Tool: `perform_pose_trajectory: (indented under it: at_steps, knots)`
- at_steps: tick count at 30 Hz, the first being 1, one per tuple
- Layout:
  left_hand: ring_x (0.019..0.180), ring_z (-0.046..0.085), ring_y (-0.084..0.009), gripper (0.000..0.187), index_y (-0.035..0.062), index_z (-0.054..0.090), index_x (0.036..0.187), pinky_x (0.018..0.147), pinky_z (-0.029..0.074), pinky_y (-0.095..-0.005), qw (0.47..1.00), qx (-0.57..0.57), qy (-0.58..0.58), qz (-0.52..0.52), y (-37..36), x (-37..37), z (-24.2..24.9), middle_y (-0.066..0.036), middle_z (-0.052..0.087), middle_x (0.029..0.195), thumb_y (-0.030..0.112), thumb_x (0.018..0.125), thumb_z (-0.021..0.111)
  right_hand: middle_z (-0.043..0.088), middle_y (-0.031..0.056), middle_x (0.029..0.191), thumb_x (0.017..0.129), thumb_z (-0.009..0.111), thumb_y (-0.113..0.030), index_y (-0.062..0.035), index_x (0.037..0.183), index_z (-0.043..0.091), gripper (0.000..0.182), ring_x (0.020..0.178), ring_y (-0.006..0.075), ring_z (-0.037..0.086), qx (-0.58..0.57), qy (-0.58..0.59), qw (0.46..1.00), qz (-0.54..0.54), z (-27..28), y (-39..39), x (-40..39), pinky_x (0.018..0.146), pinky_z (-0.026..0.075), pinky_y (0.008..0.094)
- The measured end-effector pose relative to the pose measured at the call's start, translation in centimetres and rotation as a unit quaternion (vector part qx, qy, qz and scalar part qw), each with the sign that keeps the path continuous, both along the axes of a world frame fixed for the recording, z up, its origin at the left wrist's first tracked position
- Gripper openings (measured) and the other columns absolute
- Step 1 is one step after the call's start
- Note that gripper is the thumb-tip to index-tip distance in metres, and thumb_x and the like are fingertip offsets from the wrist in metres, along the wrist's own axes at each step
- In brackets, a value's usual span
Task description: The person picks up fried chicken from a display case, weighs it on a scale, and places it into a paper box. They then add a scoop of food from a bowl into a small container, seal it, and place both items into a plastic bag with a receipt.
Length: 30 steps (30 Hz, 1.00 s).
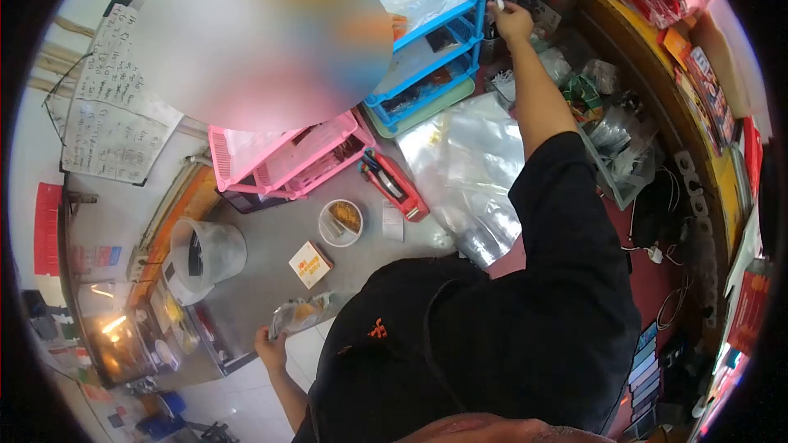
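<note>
My left hand (271,348) is at the lower left, at the counter's edge, with its fingers closed on a clear plastic bag (300,312) that has something orange-brown inside. At the upper right, my right hand (512,21) reaches out beside the blue tray rack (427,41). Its fingers are pinched together around a small white thing too small to name. Below that arm lie shiny clear plastic sheets (472,160). Between the hands, a small white and yellow box (310,265) and a round tub with brown contents (341,223) stand on the grey counter (263,271).
A red tape dispenser (394,186) lies beside a pink tray rack (291,156). A translucent bucket (209,254) stands at left. Bins of plastic packets (616,139) line the right side. A blurred oval covers the upper left. Handwritten sheets (115,107) hang on the wall.
</note>
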<state>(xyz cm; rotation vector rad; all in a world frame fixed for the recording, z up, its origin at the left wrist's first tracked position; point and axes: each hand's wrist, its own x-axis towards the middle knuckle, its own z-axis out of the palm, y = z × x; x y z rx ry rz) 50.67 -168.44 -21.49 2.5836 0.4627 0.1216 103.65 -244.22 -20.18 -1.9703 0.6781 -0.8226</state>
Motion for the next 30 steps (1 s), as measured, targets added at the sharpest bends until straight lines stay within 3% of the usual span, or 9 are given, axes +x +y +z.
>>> perform_pose_trajectory:
  at_steps: [4,8,13,15,18,20,23,27,30]
  knots:
    - [0.077,0.054,-0.0142,0.013,0.0012,0.062,0.081,0.07,0.044,-0.0293,0.996,-0.078,-0.048,-0.001,0.0,-0.1,-2.1,-0.005,0.059,0.079,0.005,0.077,0.073,0.07,0.0162,0.106,0.084,0.075,-0.03,0.0058,0.115,0.066,0.048,0.095,0.0223,0.066,0.206,-0.218,0.953,0.029,-1.0,-0.4,-2.1,0.087,0.05,0.0314]
    - [0.078,0.055,-0.0145,0.01,0.0026,0.062,0.081,0.073,0.044,-0.0281,0.971,-0.178,-0.158,0.02,-5.4,1.4,-0.4,-0.004,0.059,0.081,0.006,0.082,0.072,0.068,0.0089,0.098,0.087,0.071,-0.012,0.0042,0.109,0.066,0.028,0.089,0.0138,0.063,0.225,-0.276,0.934,0.024,-0.5,3.2,-10.8,0.081,0.049,0.0268]
    - [0.085,0.059,-0.0148,0.013,-0.0007,0.064,0.087,0.081,0.047,-0.0279,0.939,-0.288,-0.156,0.108,-8.3,2.7,1.3,-0.006,0.064,0.089,0.01,0.087,0.07,0.067,0.006,0.097,0.091,0.067,-0.009,0.001,0.104,0.066,0.017,0.089,0.0119,0.062,0.188,-0.231,0.951,0.077,-3.1,8.5,-15.2,0.081,0.049,0.0257]
    - [0.088,0.06,-0.0149,0.016,-0.0027,0.065,0.093,0.08,0.048,-0.0286,0.947,-0.254,-0.17,0.096,-11.4,5.0,4.1,-0.007,0.066,0.094,0.012,0.087,0.07,0.065,0.0026,0.094,0.092,0.065,-0.006,0.0006,0.102,0.066,0.012,0.085,0.0093,0.058,0.21,-0.181,0.933,0.231,-0.5,15.8,-18.6,0.08,0.047,0.0241]
    - [0.084,0.061,-0.0142,0.019,-0.0028,0.067,0.097,0.074,0.049,-0.0274,0.936,-0.277,-0.18,0.122,-13.7,7.2,5.6,-0.006,0.066,0.09,0.014,0.087,0.071,0.065,0.0055,0.106,0.083,0.075,-0.014,-0.0029,0.109,0.067,0.03,0.1,0.0142,0.058,0.165,-0.056,0.79,0.588,2.8,26.8,-25.1,0.092,0.045,0.03]
    - [0.08,0.061,-0.0131,0.02,-0.0031,0.068,0.095,0.073,0.049,-0.0262,0.935,-0.281,-0.195,0.093,-16.3,9.2,7.2,-0.006,0.067,0.087,0.015,0.087,0.071,0.066,0.0082,0.105,0.076,0.081,-0.015,-0.0023,0.119,0.063,0.048,0.1,0.0173,0.06,0.112,-0.084,0.706,0.694,5.9,32.0,-28.6,0.092,0.046,0.0318]
    - [0.078,0.061,-0.0115,0.019,-0.0034,0.069,0.093,0.071,0.049,-0.0254,0.918,-0.315,-0.234,0.06,-18.5,10.9,7.3,-0.005,0.068,0.086,0.014,0.087,0.073,0.069,0.0138,0.105,0.076,0.082,-0.017,-0.0007,0.113,0.065,0.043,0.093,0.0212,0.067,0.163,-0.006,0.702,0.694,6.2,35.6,-30.6,0.083,0.052,0.0327]
    - [0.078,0.061,-0.011,0.015,-0.003,0.069,0.093,0.07,0.049,-0.0253,0.844,-0.443,-0.299,0.038,-19.7,11.9,8.1,-0.006,0.069,0.089,0.01,0.087,0.073,0.069,0.0027,0.087,0.082,0.078,-0.013,-0.0001,0.1,0.066,0.026,0.075,0.0081,0.06,0.344,0.04,0.657,0.669,6.5,36.3,-29.4,0.07,0.048,0.0248]
    - [0.078,0.06,-0.011,0.012,-0.0029,0.068,0.092,0.071,0.048,-0.0254,0.834,-0.455,-0.311,0.005,-18.9,11.5,8.0,-0.007,0.069,0.09,0.007,0.087,0.073,0.064,-0.0021,0.083,0.08,0.078,-0.007,-0.0021,0.092,0.066,0.018,0.073,0.0047,0.054,0.306,0.043,0.655,0.689,7.7,35.5,-29.1,0.067,0.044,0.021]
